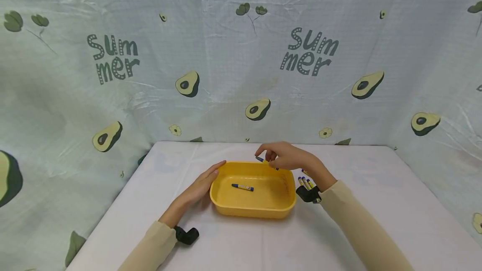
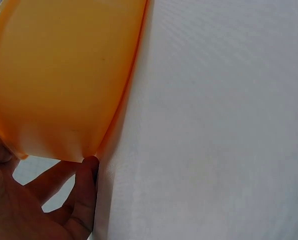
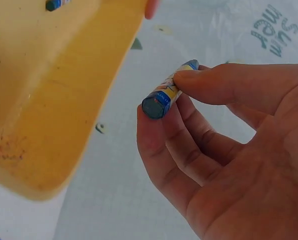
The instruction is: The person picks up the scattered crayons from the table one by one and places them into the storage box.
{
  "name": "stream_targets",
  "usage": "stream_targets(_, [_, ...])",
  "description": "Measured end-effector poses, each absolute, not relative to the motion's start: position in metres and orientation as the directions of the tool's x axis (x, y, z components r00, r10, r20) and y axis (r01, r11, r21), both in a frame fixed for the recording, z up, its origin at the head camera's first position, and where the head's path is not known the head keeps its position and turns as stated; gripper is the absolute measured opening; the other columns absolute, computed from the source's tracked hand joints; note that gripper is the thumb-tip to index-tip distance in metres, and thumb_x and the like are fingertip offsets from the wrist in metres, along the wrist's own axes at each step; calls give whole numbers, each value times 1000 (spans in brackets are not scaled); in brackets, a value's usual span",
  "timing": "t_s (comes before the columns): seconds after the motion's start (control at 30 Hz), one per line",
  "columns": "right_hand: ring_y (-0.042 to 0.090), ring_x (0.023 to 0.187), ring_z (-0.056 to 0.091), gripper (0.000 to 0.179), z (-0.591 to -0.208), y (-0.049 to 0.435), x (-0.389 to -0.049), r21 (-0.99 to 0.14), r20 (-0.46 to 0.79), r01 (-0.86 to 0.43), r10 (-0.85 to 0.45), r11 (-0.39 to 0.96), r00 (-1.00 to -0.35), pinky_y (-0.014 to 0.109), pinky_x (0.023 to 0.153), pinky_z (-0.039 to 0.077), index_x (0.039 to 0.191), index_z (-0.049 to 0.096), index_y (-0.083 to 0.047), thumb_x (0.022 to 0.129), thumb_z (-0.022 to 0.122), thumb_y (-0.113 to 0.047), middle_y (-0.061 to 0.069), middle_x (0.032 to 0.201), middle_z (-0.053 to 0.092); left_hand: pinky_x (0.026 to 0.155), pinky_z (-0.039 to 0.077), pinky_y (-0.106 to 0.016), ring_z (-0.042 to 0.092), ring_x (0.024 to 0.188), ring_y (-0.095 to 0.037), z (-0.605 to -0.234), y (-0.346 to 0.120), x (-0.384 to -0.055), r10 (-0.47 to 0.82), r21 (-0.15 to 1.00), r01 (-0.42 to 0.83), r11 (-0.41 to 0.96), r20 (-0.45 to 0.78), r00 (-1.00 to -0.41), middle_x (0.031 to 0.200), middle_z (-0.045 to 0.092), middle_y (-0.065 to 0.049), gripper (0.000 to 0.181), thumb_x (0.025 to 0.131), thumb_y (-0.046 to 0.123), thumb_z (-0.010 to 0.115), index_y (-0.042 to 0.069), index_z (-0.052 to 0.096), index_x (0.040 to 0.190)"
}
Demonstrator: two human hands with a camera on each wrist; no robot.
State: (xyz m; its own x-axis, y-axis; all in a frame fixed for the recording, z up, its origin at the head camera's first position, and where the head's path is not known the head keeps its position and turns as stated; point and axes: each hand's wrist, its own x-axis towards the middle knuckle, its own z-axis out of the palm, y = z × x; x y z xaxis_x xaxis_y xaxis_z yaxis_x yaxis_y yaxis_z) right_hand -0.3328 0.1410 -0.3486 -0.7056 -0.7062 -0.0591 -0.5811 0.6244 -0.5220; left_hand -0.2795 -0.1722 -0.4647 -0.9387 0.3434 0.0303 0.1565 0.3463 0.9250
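A shallow yellow plastic tray (image 1: 252,211) stands on the table before me, with one blue crayon (image 1: 242,187) lying inside it. At the tray's left end, my left hand (image 1: 199,184) holds the rim and outer wall; in the left wrist view its thumb is by the rim and bent fingers touch lower down. Over the far right corner, my right hand (image 1: 284,156) pinches another blue crayon (image 3: 170,89) between thumb and fingers. This crayon has a yellow wrapper with blue bands. The right wrist view shows it raised beside the tray wall, flat end towards the camera.
Several more crayons (image 1: 306,182) lie on the white table (image 1: 233,246) just right of the tray, partly hidden by the right wrist and its black strap mount (image 1: 308,194). A printed cloth (image 1: 226,53) with avocados hangs behind and at the sides.
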Motion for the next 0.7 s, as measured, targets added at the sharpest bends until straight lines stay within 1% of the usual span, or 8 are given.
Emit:
stream_targets(0.2, [20, 97, 64, 45, -352, 117, -342, -518, -104, -597, -738, 612, -667, 32, 87, 61, 133, 66, -14, 92, 58, 4, 18, 119, 71, 131, 15, -56, 26, 159, -33, -464, -172, -280, 341, 927, 148, 345, 23, -940, 171, 27, -11, 50, 116, 29, 26, 18, 29, 164])
stream_targets(0.3, [19, 94, 63, 45, -359, 107, -346, -539, -128, -589, -750, 601, -648, 31, 87, 60, 133, 66, -12, 92, 59, 4, 17, 117, 70, 131, 17, -56, 27, 158, -33, -463, -172, -280, 338, 925, 145, 350, 20, -941, 171, 28, -11, 50, 116, 29, 25, 18, 29, 165])
stream_targets(0.4, [19, 95, 63, 44, -368, 99, -351, -556, -151, -581, -760, 594, -632, 31, 86, 60, 132, 66, -13, 92, 61, 4, 13, 116, 70, 131, 17, -56, 27, 158, -33, -462, -171, -279, 332, 926, 137, 351, 13, -943, 171, 27, -11, 50, 116, 29, 26, 18, 29, 165])
stream_targets(0.57, [19, 96, 61, 43, -382, 86, -354, -560, -195, -553, -747, 617, -636, 29, 83, 59, 130, 68, -16, 93, 63, 3, 5, 113, 68, 131, 18, -56, 28, 158, -33, -463, -171, -279, 330, 929, 128, 348, 6, -944, 172, 27, -10, 50, 115, 29, 26, 20, 29, 165])
stream_targets(0.7, [19, 95, 60, 42, -387, 77, -351, -551, -214, -546, -739, 631, -639, 29, 83, 58, 129, 69, -17, 92, 63, 4, 5, 113, 68, 130, 19, -56, 28, 158, -34, -462, -171, -279, 328, 927, 127, 354, 4, -945, 172, 27, -11, 50, 115, 29, 26, 20, 28, 165])
